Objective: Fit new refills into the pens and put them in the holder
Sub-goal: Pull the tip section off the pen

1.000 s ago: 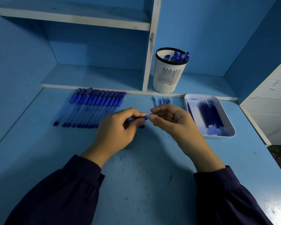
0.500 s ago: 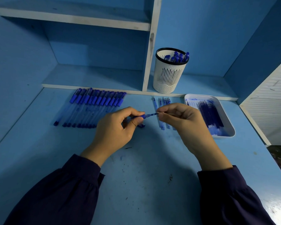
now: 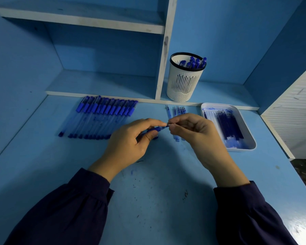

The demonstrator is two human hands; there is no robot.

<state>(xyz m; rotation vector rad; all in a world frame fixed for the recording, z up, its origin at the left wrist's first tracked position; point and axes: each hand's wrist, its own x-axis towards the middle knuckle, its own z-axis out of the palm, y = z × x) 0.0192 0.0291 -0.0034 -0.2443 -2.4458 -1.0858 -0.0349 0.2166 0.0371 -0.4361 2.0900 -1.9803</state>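
Pen (image 3: 156, 129), blue at its visible end, is held just above the desk (image 3: 148, 200) in the left grip (image 3: 129, 144), whose thumb and fingers are curled round it. Most of its length is hidden, and only a short end is seen past the fingertips, pointing right. That end is met by the right grip (image 3: 196, 133), which is clamped by thumb and forefinger on a thin pale piece at the tip; whether this is a refill cannot be told. A row of pens (image 3: 102, 117) is laid on the desk behind and left of the left grip. Loose refills (image 3: 177, 110) are seen just behind the hands. A white tray (image 3: 249, 144) of dark refills (image 3: 228, 124) is placed to the right. The holder (image 3: 184, 85) is stood on the low shelf (image 3: 104, 82) behind, with blue pen tops showing above its rim.
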